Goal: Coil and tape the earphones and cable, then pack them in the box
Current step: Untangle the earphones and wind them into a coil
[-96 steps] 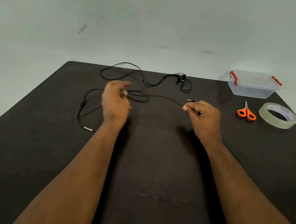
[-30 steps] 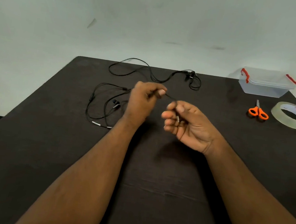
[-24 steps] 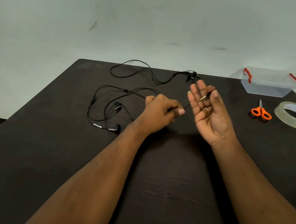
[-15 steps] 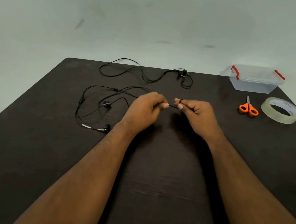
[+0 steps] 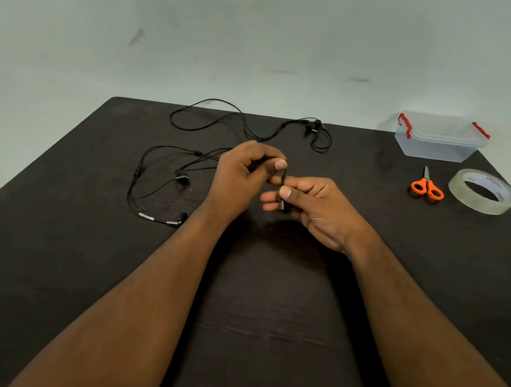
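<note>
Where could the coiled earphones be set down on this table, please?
The near half of the table, between and beside the forearms, is bare, as is the stretch between the right hand and the scissors. The far left is crowded with earphones and a cable; the far right holds tape and box.

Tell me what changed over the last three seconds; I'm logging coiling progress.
The hands came together: the right hand, which held the plug end out to the right, now pinches it close beside the left hand, which grips the earphone cable and has drawn it in. The earbuds slid nearer. The second cable, box, scissors and tape roll stayed put.
</note>
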A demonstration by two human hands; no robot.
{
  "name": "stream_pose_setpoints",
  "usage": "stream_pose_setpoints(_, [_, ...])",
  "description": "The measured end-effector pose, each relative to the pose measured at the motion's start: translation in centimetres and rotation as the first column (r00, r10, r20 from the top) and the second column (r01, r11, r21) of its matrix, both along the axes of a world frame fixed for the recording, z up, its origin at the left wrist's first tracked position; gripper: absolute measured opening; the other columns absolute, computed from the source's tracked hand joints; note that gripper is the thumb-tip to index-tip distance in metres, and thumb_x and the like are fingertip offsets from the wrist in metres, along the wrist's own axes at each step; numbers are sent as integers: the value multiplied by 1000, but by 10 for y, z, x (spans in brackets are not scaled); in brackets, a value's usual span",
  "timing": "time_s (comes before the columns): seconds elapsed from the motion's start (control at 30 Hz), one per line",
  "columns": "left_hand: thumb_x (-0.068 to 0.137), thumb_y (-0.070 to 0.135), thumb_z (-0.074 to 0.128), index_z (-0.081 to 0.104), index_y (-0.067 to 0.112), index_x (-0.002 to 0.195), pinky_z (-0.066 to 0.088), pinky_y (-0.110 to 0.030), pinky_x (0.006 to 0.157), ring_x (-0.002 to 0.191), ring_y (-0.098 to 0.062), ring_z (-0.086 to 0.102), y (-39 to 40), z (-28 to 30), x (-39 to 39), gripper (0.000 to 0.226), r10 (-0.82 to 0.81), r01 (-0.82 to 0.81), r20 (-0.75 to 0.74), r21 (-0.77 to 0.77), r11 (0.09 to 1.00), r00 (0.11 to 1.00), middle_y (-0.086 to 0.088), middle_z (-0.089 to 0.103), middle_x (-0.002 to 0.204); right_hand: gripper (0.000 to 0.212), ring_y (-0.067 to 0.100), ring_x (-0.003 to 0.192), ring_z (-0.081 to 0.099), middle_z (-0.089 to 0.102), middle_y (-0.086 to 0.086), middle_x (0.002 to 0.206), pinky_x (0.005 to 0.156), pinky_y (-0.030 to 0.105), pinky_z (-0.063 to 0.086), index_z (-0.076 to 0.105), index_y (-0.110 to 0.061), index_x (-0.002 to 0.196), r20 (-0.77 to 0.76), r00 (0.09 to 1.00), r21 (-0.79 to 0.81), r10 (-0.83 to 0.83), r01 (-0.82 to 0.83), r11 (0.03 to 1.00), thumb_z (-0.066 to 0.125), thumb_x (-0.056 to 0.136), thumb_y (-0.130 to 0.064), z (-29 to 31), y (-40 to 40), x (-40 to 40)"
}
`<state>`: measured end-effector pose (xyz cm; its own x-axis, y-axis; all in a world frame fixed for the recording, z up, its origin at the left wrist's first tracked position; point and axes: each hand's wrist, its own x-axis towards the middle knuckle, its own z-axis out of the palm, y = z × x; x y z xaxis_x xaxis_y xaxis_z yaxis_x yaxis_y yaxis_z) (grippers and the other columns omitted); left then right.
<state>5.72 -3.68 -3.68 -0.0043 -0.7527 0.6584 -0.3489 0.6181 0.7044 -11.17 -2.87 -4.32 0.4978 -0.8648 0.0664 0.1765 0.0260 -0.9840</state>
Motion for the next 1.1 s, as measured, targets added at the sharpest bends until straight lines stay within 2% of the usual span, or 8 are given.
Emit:
stream_pose_setpoints(0.23, [89,-3,61,71,1,91,49,-17,75,79,-2,65,5,2,0,11,-212,241,-143,230,943,967,-2,71,84,24,26,94,71,71,13,109,74,35,58,72,-9,107,256,957,135,136,-175,975,62,86,-18,4,3,-4])
stream_pose_setpoints(0.37, [91,-3,56,69,11,95,42,-11,58,55,7,54,3,-6,-4,20,-282,230,112,339,912,953,15,64,65,22,15,90,71,70,4,117,75,29,58,75,-16,99,416,909,124,-10,-46,991,56,87,-18,12,-3,-7])
stream_pose_setpoints(0.53, [95,22,57,63,30,120,54,-26,73,66,-2,61,0,-13,-8,27,-331,150,370,440,885,868,2,69,83,20,20,112,63,71,3,111,104,36,44,73,-13,96,630,706,176,-322,274,945,55,88,-12,12,-15,-16])
stream_pose_setpoints(0.67, [93,19,60,68,17,111,49,-17,70,65,12,56,0,-16,-7,20,-233,88,378,362,928,896,18,63,80,22,14,120,58,71,0,112,107,27,40,70,-9,104,286,857,-121,-429,477,871,54,92,1,3,-14,-12])
stream_pose_setpoints(0.8, [88,20,64,67,11,84,44,-32,60,63,-8,49,-1,-13,-4,10,-32,-45,435,165,985,900,7,57,68,25,7,125,50,64,-3,115,111,24,34,68,-7,111,-250,863,-514,-439,266,815,59,90,2,-4,-13,-6])
stream_pose_setpoints(0.9, [89,24,65,70,13,88,44,-35,66,75,-16,52,1,-7,-5,12,109,-120,496,-10,993,862,4,56,76,21,-7,111,55,67,-7,109,102,14,39,72,-6,107,-317,769,-646,-555,253,720,63,89,-3,-4,-13,-4])
stream_pose_setpoints(0.97, [90,20,64,70,11,90,44,-35,70,78,-22,54,2,-4,-4,11,160,-126,486,-101,987,859,-1,59,81,14,-15,80,60,72,-19,84,74,6,44,76,-9,94,-331,754,-668,-568,238,705,64,88,-6,-4,-13,-5])
stream_pose_setpoints(1.1, [88,3,62,66,6,88,47,-35,66,78,-21,56,4,-1,-3,5,137,-73,425,-164,984,895,-5,59,84,13,1,56,49,58,-16,58,55,24,39,76,-22,85,-416,794,-491,-443,214,845,65,89,-16,-3,-11,-3])
